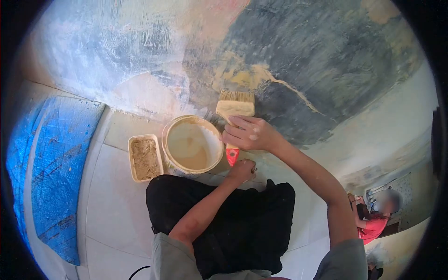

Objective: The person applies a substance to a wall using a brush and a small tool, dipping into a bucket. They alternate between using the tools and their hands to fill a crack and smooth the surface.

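Observation:
A wide paintbrush [235,103] with pale bristles and a red handle end is gripped by my right hand [249,134], its bristles up against the patchy painted wall [303,56]. Below it, my left hand [242,171] is closed near the handle's red tip, over my lap; a small thing shows at its fingers, too small to name. Left of the brush stands a round bucket [166,158] holding cloudy beige liquid. A cream rectangular tub [132,163] of brown powdery material sits beside the bucket.
Blue plastic sheeting [63,172] lies at the left on the pale tiled floor [114,205]. Another person in a red top [373,228] is at the far right, near the wall. A thin black cable [138,269] shows at the bottom.

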Available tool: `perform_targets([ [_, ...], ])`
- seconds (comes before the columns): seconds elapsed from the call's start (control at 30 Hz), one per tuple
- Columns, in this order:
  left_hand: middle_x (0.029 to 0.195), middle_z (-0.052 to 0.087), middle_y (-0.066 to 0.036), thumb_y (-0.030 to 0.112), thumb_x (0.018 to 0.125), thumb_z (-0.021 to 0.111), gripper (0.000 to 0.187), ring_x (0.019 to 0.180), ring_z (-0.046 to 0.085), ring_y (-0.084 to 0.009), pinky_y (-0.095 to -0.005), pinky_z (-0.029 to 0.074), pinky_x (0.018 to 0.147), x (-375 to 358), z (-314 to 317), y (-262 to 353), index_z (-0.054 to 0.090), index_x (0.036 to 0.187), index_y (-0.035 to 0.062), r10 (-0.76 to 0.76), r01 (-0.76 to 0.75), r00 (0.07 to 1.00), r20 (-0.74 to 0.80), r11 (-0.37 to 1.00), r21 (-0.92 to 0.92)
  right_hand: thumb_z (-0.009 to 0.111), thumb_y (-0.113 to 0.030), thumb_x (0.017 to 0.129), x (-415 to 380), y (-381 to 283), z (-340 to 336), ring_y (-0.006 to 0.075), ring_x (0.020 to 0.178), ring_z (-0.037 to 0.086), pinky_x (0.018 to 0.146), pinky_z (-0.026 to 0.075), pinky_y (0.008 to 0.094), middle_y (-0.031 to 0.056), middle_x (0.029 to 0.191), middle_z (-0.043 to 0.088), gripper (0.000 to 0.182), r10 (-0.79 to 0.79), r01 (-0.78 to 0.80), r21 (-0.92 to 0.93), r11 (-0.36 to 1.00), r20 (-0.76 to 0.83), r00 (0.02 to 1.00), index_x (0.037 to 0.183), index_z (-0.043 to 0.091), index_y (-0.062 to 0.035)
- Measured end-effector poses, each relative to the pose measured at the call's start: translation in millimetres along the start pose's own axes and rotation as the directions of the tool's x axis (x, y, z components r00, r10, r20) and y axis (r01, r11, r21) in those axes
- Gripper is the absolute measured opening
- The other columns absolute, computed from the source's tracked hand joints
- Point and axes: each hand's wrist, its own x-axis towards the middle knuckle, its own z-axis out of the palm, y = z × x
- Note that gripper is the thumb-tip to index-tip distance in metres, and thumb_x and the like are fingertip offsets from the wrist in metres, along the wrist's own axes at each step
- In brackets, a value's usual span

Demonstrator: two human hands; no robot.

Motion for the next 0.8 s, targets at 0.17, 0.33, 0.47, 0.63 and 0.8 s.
perform_targets([
  [0.17, 0.081, 0.063, -0.014, 0.021, 0.066, 0.066, 0.018, 0.081, 0.062, -0.0312, -0.0424, 0.049, 0.073, -3.8, -16.8, 14.1, 0.062, 0.076, 0.0063, -0.036, 0.035, 0.997, 0.073, 0.999, 0.017, 0.069, -0.024, 0.075, 20.0, 49.3, -43.3, 0.0131, 0.080, 0.064, 0.060, 0.053, 0.0236, -0.0041, 0.079, 0.063, 0.012, -0.115, 0.115, -0.014, 0.993, 0.018, 0.993, 0.072, 0.061, -0.0152],
  [0.33, 0.079, 0.063, -0.013, 0.020, 0.065, 0.066, 0.016, 0.080, 0.062, -0.0299, -0.0418, 0.049, 0.072, 1.2, -5.2, 2.4, 0.062, 0.073, 0.0067, 0.009, -0.009, 0.998, 0.058, 1.000, -0.004, 0.072, -0.022, 0.072, 74.8, 99.4, -87.8, 0.0114, 0.081, 0.065, 0.057, 0.052, 0.0214, -0.0050, 0.080, 0.065, 0.012, -0.211, 0.127, -0.377, 0.917, -0.190, 0.959, 0.072, 0.062, -0.0164],
  [0.47, 0.076, 0.063, -0.014, 0.019, 0.066, 0.068, 0.018, 0.075, 0.062, -0.0306, -0.0412, 0.049, 0.070, 1.7, -3.3, 4.1, 0.063, 0.076, 0.0056, 0.026, -0.026, 0.999, 0.040, 1.000, -0.006, 0.072, -0.022, 0.069, 100.4, 124.2, -92.8, 0.0118, 0.081, 0.065, 0.057, 0.052, 0.0209, -0.0053, 0.084, 0.065, 0.013, -0.211, -0.043, -0.543, 0.839, -0.395, 0.894, 0.075, 0.062, -0.0176],
  [0.63, 0.076, 0.063, -0.011, 0.021, 0.066, 0.066, 0.015, 0.077, 0.062, -0.0289, -0.0410, 0.049, 0.070, -0.2, -6.2, 2.6, 0.062, 0.072, 0.0079, 0.017, -0.018, 0.999, 0.031, 1.000, 0.014, 0.057, -0.026, 0.076, 89.5, 81.3, -13.6, 0.0242, 0.097, 0.060, 0.071, 0.053, 0.0286, -0.0008, 0.085, 0.058, 0.012, 0.014, -0.103, -0.642, 0.760, -0.142, 0.990, 0.078, 0.056, -0.0146],
  [0.8, 0.076, 0.063, -0.012, 0.023, 0.067, 0.067, 0.018, 0.078, 0.062, -0.0299, -0.0414, 0.049, 0.070, 2.0, -12.8, 5.4, 0.061, 0.073, 0.0080, -0.036, 0.039, 0.996, 0.079, 0.998, -0.046, 0.056, -0.023, 0.071, 55.0, -4.8, 22.9, 0.0222, 0.092, 0.057, 0.079, 0.050, 0.0285, 0.0000, 0.077, 0.052, 0.010, 0.073, -0.060, -0.253, 0.966, 0.042, 0.996, 0.071, 0.051, -0.0139],
])
